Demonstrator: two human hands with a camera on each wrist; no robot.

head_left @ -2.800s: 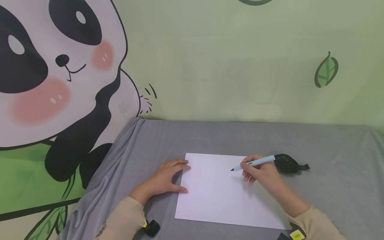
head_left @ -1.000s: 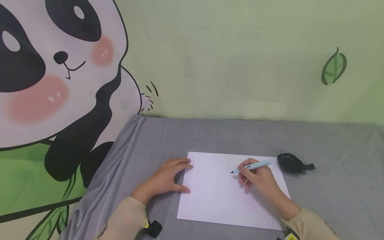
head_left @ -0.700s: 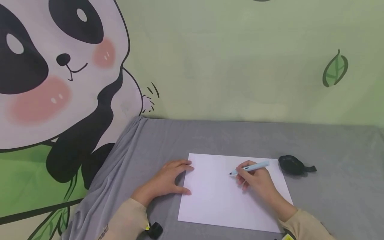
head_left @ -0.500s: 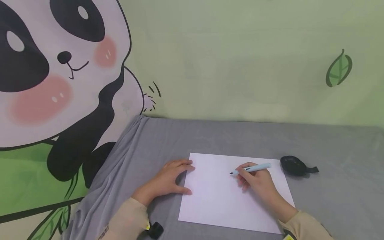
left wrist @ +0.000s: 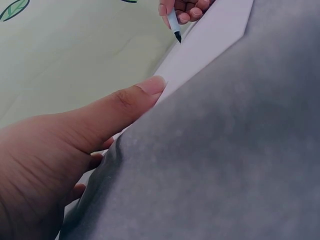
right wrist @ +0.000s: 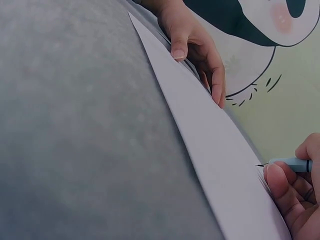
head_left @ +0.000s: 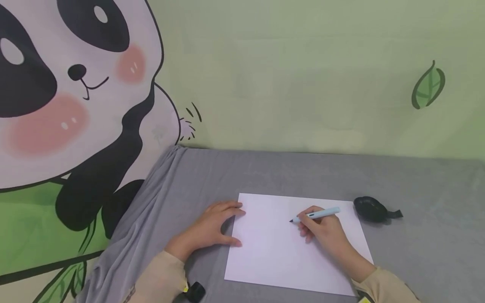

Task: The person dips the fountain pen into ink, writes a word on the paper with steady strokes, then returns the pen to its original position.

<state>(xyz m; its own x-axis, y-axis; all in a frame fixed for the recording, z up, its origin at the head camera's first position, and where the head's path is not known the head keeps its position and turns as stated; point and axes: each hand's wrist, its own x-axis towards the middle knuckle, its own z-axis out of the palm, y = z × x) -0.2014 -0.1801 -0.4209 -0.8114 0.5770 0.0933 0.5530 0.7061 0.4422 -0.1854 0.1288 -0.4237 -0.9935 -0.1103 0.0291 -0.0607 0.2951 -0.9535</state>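
Note:
A blank white sheet of paper point(head_left: 265, 252) lies on the grey cloth. My left hand point(head_left: 210, 225) rests at its left edge, thumb and fingers spread, with the fingertips on the paper. In the left wrist view the thumb point(left wrist: 120, 105) reaches over the sheet's edge. My right hand point(head_left: 326, 231) pinches a light blue pen point(head_left: 323, 212) between thumb and fingers, over the right half of the sheet. Its dark tip points left, close over the paper near the middle. The right wrist view shows the same pen point(right wrist: 290, 164) at the frame's right edge.
A black, rounded object point(head_left: 370, 209) with a short tail lies by the sheet's upper right corner. Grey cloth point(head_left: 265, 172) covers the table and hangs in folds on the left. Behind stands a green wall point(head_left: 284, 84) with a painted panda point(head_left: 144, 105) and leaf.
My right hand has moved left and slightly nearer with the pen, away from the black object. In the last half second it has barely shifted. The left hand has stayed on the sheet's edge.

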